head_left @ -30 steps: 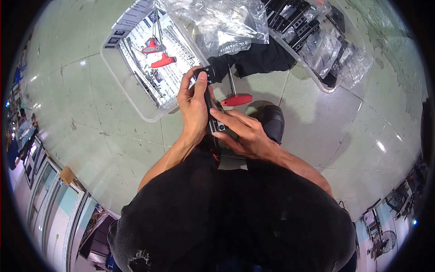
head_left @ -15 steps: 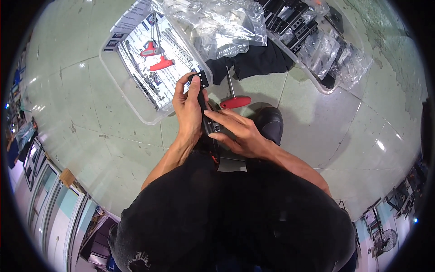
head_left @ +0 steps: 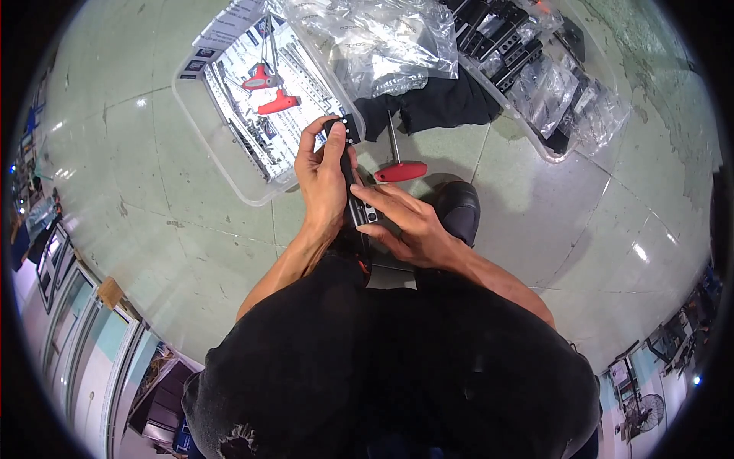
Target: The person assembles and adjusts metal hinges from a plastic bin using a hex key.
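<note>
A long black metal fitting [head_left: 357,209] with a plate at its far end and a silver, holed section at its near end is held between my hands. My left hand [head_left: 321,183] is closed around its far part, thumb lying along the top. From the right, my right hand [head_left: 413,222] grips the near end between thumb and fingers. Just beyond my right hand, a red-handled T-handle hex key [head_left: 401,171] lies on the floor with its shaft pointing away. The fitting's underside is hidden.
At the far left, a clear plastic bin [head_left: 222,174] holds silver metal strips and two red-handled hex keys [head_left: 278,102]. Clear plastic bags [head_left: 382,42] lie beside it over black cloth [head_left: 447,105]. Another bin [head_left: 556,159] at far right holds black fittings. My black shoe [head_left: 459,210] is near my right hand.
The view has shifted slightly, so the bins and tools sit a little differently in it. Both hands keep their hold on the fitting, whose near end has turned slightly.
</note>
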Tool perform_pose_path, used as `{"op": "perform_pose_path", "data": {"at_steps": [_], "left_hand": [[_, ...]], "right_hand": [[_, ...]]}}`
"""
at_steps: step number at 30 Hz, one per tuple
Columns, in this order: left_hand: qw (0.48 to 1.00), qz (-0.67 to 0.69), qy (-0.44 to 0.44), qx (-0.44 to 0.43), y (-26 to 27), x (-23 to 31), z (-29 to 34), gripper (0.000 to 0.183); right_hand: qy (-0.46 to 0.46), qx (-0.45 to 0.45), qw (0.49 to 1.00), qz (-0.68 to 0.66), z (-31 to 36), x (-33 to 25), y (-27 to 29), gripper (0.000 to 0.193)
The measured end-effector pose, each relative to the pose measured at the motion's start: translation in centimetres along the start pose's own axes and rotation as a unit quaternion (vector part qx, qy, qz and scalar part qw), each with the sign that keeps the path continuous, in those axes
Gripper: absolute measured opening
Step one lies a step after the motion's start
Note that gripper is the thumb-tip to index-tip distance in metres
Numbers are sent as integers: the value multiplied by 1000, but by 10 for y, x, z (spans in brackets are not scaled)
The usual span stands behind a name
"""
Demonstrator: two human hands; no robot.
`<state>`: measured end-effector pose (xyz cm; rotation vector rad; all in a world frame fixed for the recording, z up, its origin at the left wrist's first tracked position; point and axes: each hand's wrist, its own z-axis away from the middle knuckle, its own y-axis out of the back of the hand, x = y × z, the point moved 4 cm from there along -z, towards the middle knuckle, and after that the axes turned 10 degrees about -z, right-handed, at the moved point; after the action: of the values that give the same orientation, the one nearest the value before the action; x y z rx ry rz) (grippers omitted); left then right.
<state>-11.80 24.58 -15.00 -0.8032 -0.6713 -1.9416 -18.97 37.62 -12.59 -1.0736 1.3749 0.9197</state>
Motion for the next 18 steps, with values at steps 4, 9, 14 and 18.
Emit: {"op": "perform_pose_path", "data": {"at_steps": [4,9,14,18], "left_hand": [[1000,-11,-26,-10,-1,1,4,24],[998,-20,-54,-14,-4,1,3,23],[996,34,33,-69,-2,-3,-1,30],[967,158,105,-168,10,-12,-7,50]], "right_hand": [[-51,-21,998,3,5,-4,0,55],[-16,-26,999,37,10,1,2,56],[7,18,1000,-2,2,-4,11,55],[10,18,991,132,17,21,33,48]]}}
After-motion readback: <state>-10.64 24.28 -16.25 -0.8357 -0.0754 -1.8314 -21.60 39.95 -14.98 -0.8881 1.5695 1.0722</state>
